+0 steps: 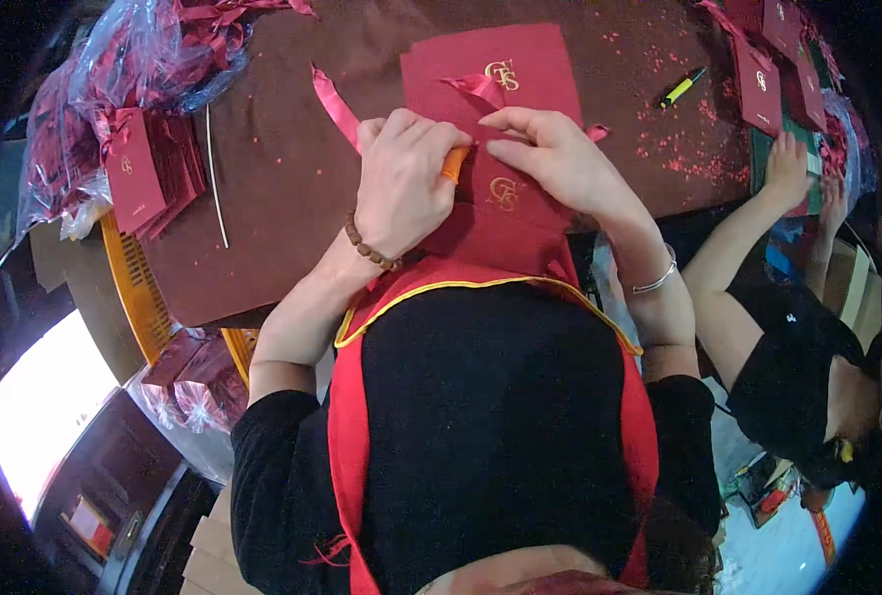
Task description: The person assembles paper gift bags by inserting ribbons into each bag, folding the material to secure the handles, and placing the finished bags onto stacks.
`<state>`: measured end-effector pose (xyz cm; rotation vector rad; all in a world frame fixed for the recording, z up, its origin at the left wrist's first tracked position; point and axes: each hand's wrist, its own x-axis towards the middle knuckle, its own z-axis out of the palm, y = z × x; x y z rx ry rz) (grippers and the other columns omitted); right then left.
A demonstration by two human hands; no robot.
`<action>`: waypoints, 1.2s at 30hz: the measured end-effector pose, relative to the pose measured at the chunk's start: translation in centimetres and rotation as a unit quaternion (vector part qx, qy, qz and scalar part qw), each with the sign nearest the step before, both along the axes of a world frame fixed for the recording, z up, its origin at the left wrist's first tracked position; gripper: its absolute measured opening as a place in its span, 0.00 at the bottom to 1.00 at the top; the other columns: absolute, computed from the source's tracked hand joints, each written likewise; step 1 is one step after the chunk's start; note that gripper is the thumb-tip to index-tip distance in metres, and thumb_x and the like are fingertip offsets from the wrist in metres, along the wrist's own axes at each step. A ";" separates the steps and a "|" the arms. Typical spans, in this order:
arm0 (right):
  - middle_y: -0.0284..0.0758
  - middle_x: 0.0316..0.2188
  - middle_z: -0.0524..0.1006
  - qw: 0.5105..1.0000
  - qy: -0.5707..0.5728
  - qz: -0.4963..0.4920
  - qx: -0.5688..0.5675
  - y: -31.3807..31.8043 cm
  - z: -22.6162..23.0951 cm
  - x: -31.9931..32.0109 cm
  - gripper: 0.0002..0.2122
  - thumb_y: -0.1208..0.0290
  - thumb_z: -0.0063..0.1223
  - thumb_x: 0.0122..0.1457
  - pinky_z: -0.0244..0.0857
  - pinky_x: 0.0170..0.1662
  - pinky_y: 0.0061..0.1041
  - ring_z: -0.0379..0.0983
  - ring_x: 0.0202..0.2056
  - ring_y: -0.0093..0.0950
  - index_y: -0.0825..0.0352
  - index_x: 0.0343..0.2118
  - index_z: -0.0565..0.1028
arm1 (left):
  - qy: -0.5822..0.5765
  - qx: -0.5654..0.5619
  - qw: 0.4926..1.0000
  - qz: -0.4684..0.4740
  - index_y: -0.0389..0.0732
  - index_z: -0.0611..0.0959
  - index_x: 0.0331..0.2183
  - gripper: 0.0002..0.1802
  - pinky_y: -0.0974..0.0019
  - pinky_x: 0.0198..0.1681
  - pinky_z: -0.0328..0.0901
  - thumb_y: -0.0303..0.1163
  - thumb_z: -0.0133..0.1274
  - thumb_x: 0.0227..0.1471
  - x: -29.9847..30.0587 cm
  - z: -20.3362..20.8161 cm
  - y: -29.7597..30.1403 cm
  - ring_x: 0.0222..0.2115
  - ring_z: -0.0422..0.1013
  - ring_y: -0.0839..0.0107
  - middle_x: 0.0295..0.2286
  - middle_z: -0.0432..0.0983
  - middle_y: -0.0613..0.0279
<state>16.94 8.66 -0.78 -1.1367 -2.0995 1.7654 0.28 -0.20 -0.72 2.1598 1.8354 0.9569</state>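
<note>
A dark red paper bag (535, 201) with a gold emblem lies at the table's near edge, in front of my body. My left hand (406, 178) is closed at its upper left, fingers curled over red ribbon. A small orange piece (453, 164) shows at those fingers; its kind is hidden. From the right, my right hand (555, 159) closes thumb and forefinger on the ribbon at the bag's top. One shiny ribbon tail (335, 109) sticks out left of my left hand, and a ribbon loop (476, 89) stands above the fingertips. More red bags (545, 59) lie beneath and beyond.
A stack of red bags (148, 178) and plastic-wrapped ribboned bags (148, 59) sit at the left. A yellow-green pen (681, 87) lies among red scraps (694, 149). At the right, a co-worker's hand (786, 174) is by other bags (758, 84). A white strip (215, 178) lies left.
</note>
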 end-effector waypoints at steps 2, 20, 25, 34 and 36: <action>0.45 0.34 0.76 0.997 -0.002 0.023 0.078 -0.1 -0.3 0.1 0.16 0.66 0.49 0.52 0.64 0.43 0.30 0.73 0.40 0.37 0.69 0.42 0.72 | 0.003 -0.007 1.000 0.002 0.44 0.78 0.24 0.04 0.62 0.35 0.54 0.25 0.54 0.38 0.1 0.2 0.1 0.28 0.67 0.68 0.21 0.73 0.66; 0.45 0.36 0.75 0.991 -0.048 0.036 0.117 -0.6 -0.1 -0.5 0.15 0.67 0.47 0.51 0.63 0.45 0.36 0.70 0.42 0.42 0.65 0.42 0.73 | 0.082 0.005 0.992 -0.092 0.39 0.73 0.25 0.07 0.60 0.35 0.57 0.25 0.51 0.36 0.4 0.3 0.6 0.29 0.64 0.63 0.21 0.69 0.61; 0.45 0.38 0.75 0.997 0.005 0.028 0.072 -0.2 -0.7 0.1 0.18 0.65 0.50 0.50 0.64 0.45 0.34 0.71 0.43 0.39 0.68 0.43 0.72 | -0.112 -0.094 0.989 -0.038 0.40 0.75 0.34 0.14 0.61 0.32 0.59 0.19 0.50 0.39 0.0 1.0 1.1 0.27 0.68 0.62 0.22 0.72 0.59; 0.44 0.38 0.76 0.996 0.073 0.027 -0.037 0.0 -0.6 0.1 0.16 0.71 0.51 0.52 0.64 0.45 0.25 0.72 0.42 0.29 0.74 0.42 0.71 | -0.157 -0.141 0.977 -0.042 0.39 0.68 0.44 0.24 0.70 0.27 0.62 0.17 0.52 0.41 -0.9 0.3 1.1 0.22 0.70 0.71 0.19 0.73 0.61; 0.44 0.39 0.76 0.996 0.076 0.021 -0.043 0.0 -0.5 0.2 0.16 0.71 0.52 0.52 0.64 0.45 0.24 0.72 0.42 0.29 0.74 0.42 0.71 | -0.155 -0.147 0.975 -0.054 0.39 0.69 0.44 0.24 0.69 0.28 0.62 0.17 0.52 0.41 -0.8 0.4 1.3 0.22 0.70 0.69 0.19 0.73 0.61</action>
